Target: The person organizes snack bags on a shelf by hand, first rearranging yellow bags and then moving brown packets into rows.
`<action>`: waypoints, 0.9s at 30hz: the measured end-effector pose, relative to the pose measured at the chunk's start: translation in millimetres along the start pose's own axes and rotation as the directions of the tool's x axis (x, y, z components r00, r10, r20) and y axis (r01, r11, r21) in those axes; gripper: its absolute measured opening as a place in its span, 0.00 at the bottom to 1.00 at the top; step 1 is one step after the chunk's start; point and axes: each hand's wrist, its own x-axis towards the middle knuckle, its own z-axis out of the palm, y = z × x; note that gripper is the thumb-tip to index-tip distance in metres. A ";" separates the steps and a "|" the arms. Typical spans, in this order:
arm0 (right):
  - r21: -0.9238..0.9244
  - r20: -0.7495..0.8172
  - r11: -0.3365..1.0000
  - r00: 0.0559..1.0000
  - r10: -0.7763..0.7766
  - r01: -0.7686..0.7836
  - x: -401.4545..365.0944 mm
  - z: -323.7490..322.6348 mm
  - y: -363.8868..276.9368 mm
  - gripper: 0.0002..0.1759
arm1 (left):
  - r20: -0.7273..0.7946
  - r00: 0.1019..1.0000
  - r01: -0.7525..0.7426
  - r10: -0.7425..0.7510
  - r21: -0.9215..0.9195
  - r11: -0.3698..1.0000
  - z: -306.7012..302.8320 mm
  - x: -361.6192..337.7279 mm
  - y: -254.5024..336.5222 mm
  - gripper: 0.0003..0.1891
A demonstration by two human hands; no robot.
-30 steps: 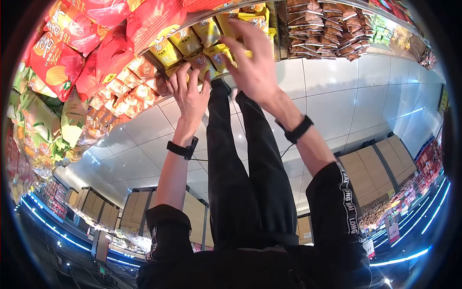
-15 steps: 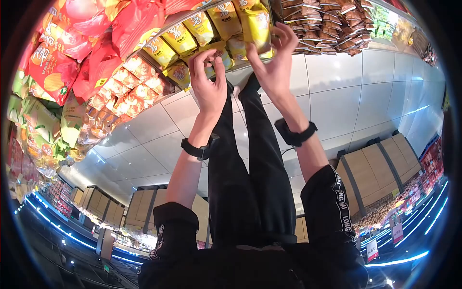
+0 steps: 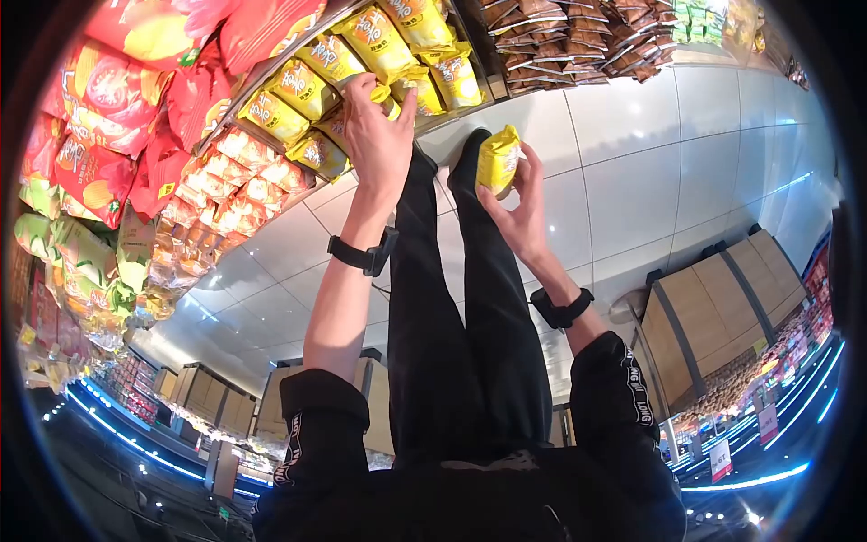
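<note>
Main change: yellow pack (image 3: 498, 163) is now clear of the bin (image 3: 489, 77), out over the floor (image 3: 623, 126), right of upper centre in the frame; a half-sec ago R hand (image 3: 519, 212) was up at the bin's edge. R hand now sits lower and nearer the body, w/ the pack pinched b/w thumb on one side and fingers on the other, pack roughly upright in the frame, its printed face partly in view. So this one's separated from the rest, and R hand alone bears it; grip looks secure, tho the far side is hidden.

L hand (image 3: 379, 149) is at upper centre-left, over the front part of the bin, reaching in among the other yellow packs (image 3: 370, 41). Its thumb and fingers are curled and spread apart, w/ yellow wrapping showing b/w & behind them. Contact prob., but can't tell if it's gripping a pack or just resting on one.

Rest of the yellow packs lie in rows, upper centre-left, printed sides mostly up. Around the bin: red bags (image 3: 108, 81) upper left, small orange-white packs (image 3: 244, 172) just below-left, brown packs (image 3: 542, 45) upper right, past the divider. Both wrists have black bands; black watch-like one on L (image 3: 366, 257).
</note>
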 end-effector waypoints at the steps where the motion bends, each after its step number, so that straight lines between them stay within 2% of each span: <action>1: -0.018 0.014 1.000 1.000 -0.018 0.019 1.8 3.0 -0.6 0.49 | -0.025 0.999 -0.018 0.019 0.060 0.998 4.9 -0.2 -3.5 0.31; 3: -0.041 0.026 0.998 0.999 -0.038 0.039 6.4 8.4 -2.7 0.50 | -0.042 0.998 -0.046 0.051 0.118 0.992 13.2 -1.3 -4.9 0.33; 5: -0.075 0.024 0.997 0.999 -0.030 0.032 8.9 12.7 -3.6 0.50 | -0.103 0.995 0.028 -0.020 0.073 0.997 21.7 -2.8 -4.0 0.37; 6: -0.113 0.035 0.993 0.999 -0.023 0.026 11.3 14.4 -3.2 0.51 | -0.100 0.995 0.023 -0.016 0.069 0.997 23.5 -1.8 -1.3 0.37; 8: -0.097 0.024 0.994 0.999 -0.040 0.042 16.3 18.2 0.4 0.50 | -0.110 0.989 0.093 -0.096 -0.033 0.995 25.3 -1.5 1.5 0.39; 9: -0.130 0.020 0.991 1.000 -0.024 0.026 19.0 19.1 -4.4 0.50 | -0.113 0.986 0.121 -0.123 -0.023 0.992 26.1 0.7 3.9 0.41; 12: -0.153 0.025 0.988 0.999 -0.028 0.032 28.5 22.0 -9.0 0.48 | -0.162 0.982 0.107 -0.095 0.067 0.992 29.4 3.6 11.8 0.42; 14: -0.159 0.041 0.982 0.995 -0.092 0.097 33.5 25.0 -6.4 0.47 | -0.153 0.981 0.123 -0.116 0.039 0.992 28.6 5.8 16.1 0.41; 16: -0.163 0.052 0.983 0.996 -0.075 0.082 36.2 25.0 -8.3 0.47 | -0.149 0.979 0.142 -0.139 0.011 0.990 26.8 6.5 13.5 0.41; 18: -0.173 0.064 0.982 0.996 -0.059 0.070 38.9 22.7 -10.2 0.46 | -0.166 0.984 0.072 -0.061 0.065 0.995 26.1 5.8 10.3 0.41; 20: -0.234 0.060 0.962 0.990 -0.127 0.138 39.4 19.9 -11.1 0.47 | -0.186 0.981 0.064 -0.051 0.065 0.996 30.0 4.8 8.0 0.41; 25: -0.328 0.014 0.928 0.983 -0.183 0.177 47.3 20.0 -11.6 0.49 | -0.237 0.972 0.025 -0.002 0.092 0.995 36.2 0.3 4.8 0.42; 27: -0.363 0.004 0.909 0.976 -0.218 0.205 48.7 21.0 -14.2 0.49 | -0.246 0.969 -0.023 0.023 0.002 1.000 37.9 -0.8 2.5 0.43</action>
